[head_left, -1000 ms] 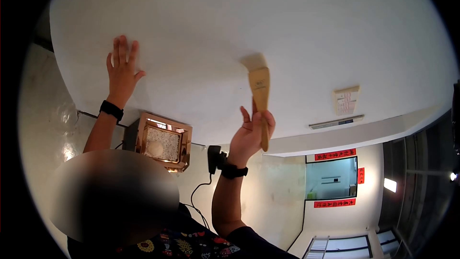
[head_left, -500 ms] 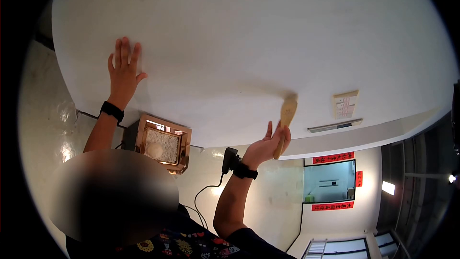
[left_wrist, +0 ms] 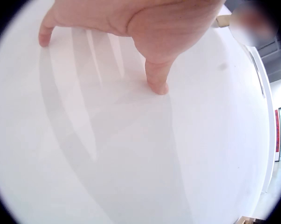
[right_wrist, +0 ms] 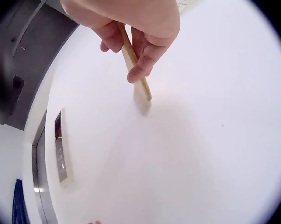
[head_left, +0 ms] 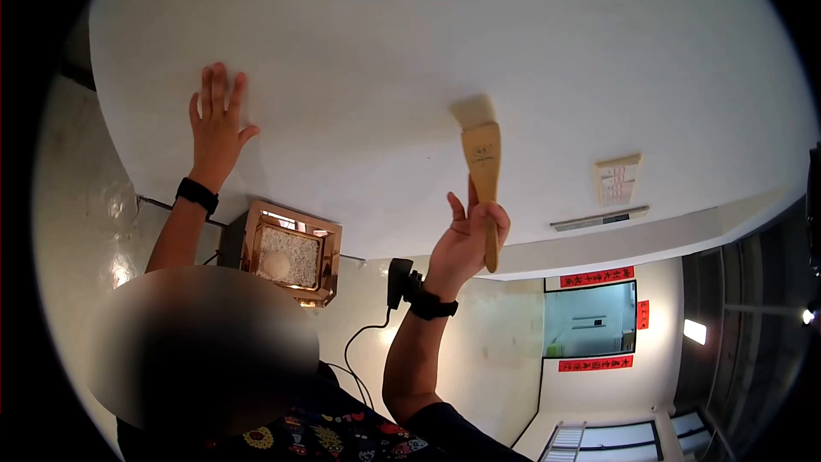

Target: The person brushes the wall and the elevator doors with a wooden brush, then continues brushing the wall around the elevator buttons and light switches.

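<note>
A wide flat brush (head_left: 482, 158) with pale bristles and a wooden handle is in my right hand (head_left: 466, 244), pinched by the handle between thumb and fingers. Its bristles meet the white wall (head_left: 342, 85), bent over to the left in the head view. From the right wrist, the handle (right_wrist: 129, 53) slants toward the wall, with the bristles past its end. To the left, my left hand (head_left: 217, 133) rests on the same wall with fingers spread. Its thumb (left_wrist: 157, 77) and little finger touch the surface in the left wrist view; the other fingertips are hidden there.
Below the left hand stands a copper-coloured framed box (head_left: 332, 269) holding white pebbles and a pale ball. A small panel (head_left: 617, 181) and a narrow grey strip (head_left: 600, 219) sit on the wall at right. A black cable (head_left: 349, 344) runs from the right wrist.
The right hand first swept the brush right and down in the head view, then brought it back up and left. The left hand stays in place on the wall.
</note>
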`<state>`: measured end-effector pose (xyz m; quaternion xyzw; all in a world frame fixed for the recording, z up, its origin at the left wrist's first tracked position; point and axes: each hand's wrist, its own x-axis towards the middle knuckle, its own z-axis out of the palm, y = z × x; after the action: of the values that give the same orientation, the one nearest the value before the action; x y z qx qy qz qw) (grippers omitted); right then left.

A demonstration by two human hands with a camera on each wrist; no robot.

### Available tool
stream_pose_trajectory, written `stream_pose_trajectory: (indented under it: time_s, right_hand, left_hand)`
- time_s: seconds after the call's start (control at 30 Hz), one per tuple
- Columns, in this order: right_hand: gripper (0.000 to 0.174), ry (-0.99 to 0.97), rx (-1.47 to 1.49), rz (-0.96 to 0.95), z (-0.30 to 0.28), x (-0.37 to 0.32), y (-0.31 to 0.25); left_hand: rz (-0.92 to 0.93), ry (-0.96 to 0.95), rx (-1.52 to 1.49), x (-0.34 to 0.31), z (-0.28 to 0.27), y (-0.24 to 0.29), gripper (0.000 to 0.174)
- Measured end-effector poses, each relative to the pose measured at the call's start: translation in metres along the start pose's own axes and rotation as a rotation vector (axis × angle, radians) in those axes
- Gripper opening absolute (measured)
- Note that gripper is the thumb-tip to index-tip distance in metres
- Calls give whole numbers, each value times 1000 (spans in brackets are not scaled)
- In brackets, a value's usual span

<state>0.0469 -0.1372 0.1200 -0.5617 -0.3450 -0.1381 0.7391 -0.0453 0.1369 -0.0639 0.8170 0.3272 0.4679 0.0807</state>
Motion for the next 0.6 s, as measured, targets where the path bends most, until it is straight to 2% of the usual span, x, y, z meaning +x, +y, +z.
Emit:
stream_pose_trajectory:
  time_s: [0.3, 0.4, 0.5, 0.6]
  right_hand:
    - [13, 429, -347, -152, -12, 12, -11]
    - [11, 301, -448, -147, -12, 10, -9]
    - [11, 10, -452, -166, -3, 8, -16]
    - [12, -3, -483, -342, 5, 14, -27]
  left_hand:
    - [-4, 1, 11, 0, 0, 1, 103]
    - [-3, 0, 14, 0, 0, 2, 103]
    - [-4, 0, 12, 0, 1, 2, 103]
    - [-5, -2, 13, 0, 0, 2, 103]
